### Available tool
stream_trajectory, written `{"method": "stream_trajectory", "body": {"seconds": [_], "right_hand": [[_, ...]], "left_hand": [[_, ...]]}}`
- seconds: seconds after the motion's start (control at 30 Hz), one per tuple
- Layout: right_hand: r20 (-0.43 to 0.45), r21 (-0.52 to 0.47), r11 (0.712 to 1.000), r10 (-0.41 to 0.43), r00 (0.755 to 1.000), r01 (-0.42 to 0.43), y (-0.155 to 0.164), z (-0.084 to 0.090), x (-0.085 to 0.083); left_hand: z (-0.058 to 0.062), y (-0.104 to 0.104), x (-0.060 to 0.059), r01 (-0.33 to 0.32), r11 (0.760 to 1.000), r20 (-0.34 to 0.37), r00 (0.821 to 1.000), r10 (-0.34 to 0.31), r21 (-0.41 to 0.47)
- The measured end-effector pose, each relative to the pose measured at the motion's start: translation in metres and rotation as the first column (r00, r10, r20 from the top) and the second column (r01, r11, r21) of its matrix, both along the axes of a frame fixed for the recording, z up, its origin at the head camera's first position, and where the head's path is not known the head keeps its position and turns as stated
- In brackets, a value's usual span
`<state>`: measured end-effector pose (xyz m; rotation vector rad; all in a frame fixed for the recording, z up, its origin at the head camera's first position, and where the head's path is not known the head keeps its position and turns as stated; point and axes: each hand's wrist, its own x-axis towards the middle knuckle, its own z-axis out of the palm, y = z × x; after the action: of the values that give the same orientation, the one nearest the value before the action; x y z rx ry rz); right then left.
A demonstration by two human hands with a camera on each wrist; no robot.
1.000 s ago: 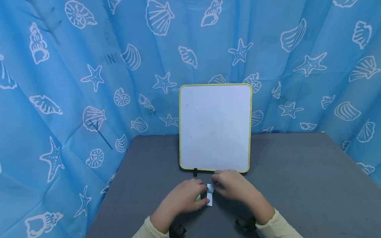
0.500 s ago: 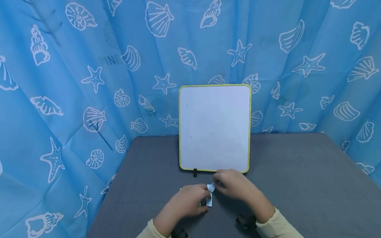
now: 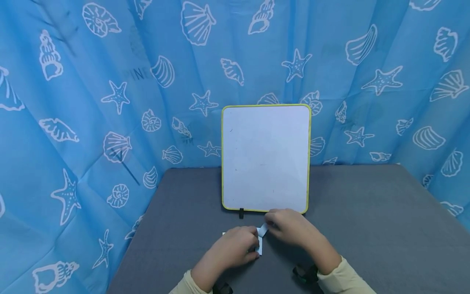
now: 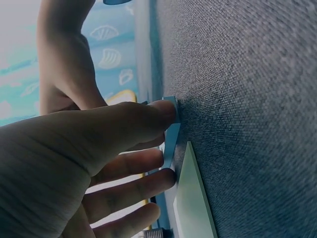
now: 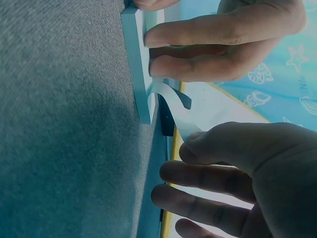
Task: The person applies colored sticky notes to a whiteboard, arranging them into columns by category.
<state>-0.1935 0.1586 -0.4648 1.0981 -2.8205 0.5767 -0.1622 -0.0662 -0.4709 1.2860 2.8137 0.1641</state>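
- Step in hand, as judged: peeling 1 sheet off a pale blue sticky-note pad [image 3: 259, 244]; the sheet's corner is lifted and the rest is not yet free.
- Sticky-note pad: lies flat on the grey table [image 3: 367, 212], at 6 o'clock of the whiteboard [image 3: 266, 157] and near its lower edge. In the right wrist view the pad [image 5: 138, 64] shows as a thin stack seen edge-on.
- Left hand [image 3: 229, 250]: fingers curled over the pad, fingertips pressing it down onto the table; in the left wrist view 1 fingertip [image 4: 161, 110] sits on the pad's corner. Grip closed on the pad, not lifting it.
- Right hand [image 3: 293, 228]: at 2 o'clock of the pad, thumb and fingers pinched together on the lifted sheet [image 5: 173, 104], which curls up away from the stack.
- Green sheet [image 4: 190, 198]: a pale green piece lies flat just beside the pad; what it is cannot be told.
- Next move, as judged: a steady pull along the glued edge while the left hand keeps the stack pinned, lest several sheets lift together.
- Backdrop: blue curtain [image 3: 110, 81] printed with shells and starfish.
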Motion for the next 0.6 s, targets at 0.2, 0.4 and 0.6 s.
{"method": "stream_trajectory", "body": {"seconds": [0.2, 0.4, 0.6], "right_hand": [[0.011, 0.001, 1.0, -0.002, 1.0, 0.002, 0.0017, 0.0018, -0.0015], [-0.007, 0.017, 1.0, -0.01, 1.0, 0.01, 0.0046, 0.0023, -0.0044], [0.006, 0.02, 1.0, -0.012, 1.0, 0.012, 0.0059, 0.0042, -0.0049]], "left_hand": [[-0.0027, -0.0005, -0.0004, 0.002, 1.0, -0.013, 1.0, -0.002, 0.016], [-0.0027, -0.0004, -0.0006, 0.02, 0.999, -0.047, 0.999, -0.018, 0.03], [-0.0032, -0.0007, 0.0, 0.014, 0.999, -0.037, 0.999, -0.012, 0.04]]}}
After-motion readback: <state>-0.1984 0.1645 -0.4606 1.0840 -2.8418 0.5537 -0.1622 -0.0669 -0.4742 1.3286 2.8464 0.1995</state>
